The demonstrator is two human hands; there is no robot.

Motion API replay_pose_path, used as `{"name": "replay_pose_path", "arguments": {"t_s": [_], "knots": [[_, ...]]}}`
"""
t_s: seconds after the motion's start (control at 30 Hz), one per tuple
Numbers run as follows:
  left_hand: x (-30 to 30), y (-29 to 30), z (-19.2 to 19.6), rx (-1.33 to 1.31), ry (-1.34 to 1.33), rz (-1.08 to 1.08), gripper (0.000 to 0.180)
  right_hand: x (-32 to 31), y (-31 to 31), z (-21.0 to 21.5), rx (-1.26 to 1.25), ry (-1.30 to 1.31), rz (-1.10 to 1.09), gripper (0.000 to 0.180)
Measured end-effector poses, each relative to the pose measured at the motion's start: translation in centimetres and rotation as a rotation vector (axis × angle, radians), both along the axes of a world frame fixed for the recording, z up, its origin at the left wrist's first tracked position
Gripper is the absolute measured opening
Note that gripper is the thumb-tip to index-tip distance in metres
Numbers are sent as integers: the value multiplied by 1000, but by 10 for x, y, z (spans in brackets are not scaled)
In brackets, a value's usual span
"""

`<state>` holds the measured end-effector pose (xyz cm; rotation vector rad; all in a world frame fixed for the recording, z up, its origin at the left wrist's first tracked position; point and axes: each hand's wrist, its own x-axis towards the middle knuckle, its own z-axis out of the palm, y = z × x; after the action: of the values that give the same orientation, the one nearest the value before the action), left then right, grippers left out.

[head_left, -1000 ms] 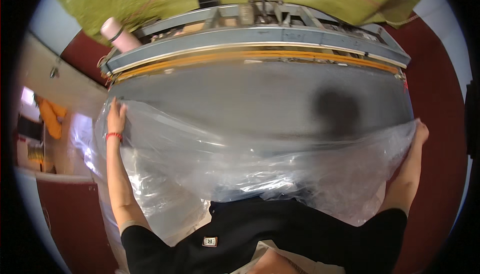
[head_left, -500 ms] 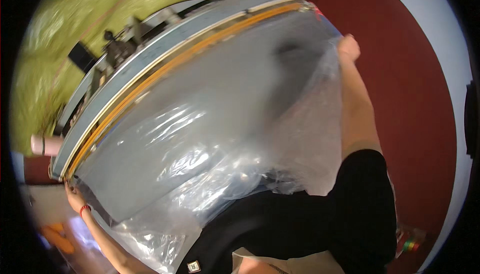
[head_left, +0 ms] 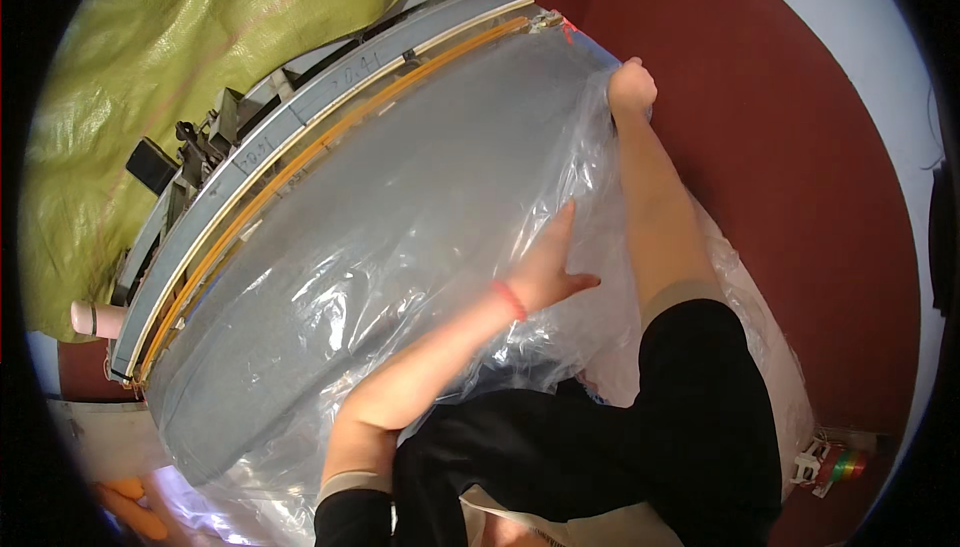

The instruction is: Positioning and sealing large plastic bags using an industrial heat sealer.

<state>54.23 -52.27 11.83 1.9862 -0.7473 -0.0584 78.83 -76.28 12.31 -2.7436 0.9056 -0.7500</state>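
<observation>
Plastic sheet: my right fingers clench its edge; my left fingers, thumb apart, spread above it.

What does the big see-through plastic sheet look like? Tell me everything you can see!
The plastic sheet looks thin, soft, clear and shiny, with wrinkles and bright white glints. It lies over much of the flat grey surface, with loose folds near the person's black shirt. The right hand grasps it near the far right corner. The left hand is spread open over it; I can't tell whether they touch.
</observation>
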Motion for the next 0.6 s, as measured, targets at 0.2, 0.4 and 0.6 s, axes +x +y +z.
{"name": "replay_pose_path", "arguments": {"t_s": [0.2, 0.4, 0.6], "knots": [[9, 60, 41, -371, 935, -454, 37, 1, -8, -7, -12, 47, -28, 20], [-48, 247, 90, -1647, 311, -23, 30, -7, -15, 1, -92, 50, 18, 26], [-113, 268, 60, -1777, 261, 250, 81, -10, -7, 3, -55, 66, 18, 29]]}}
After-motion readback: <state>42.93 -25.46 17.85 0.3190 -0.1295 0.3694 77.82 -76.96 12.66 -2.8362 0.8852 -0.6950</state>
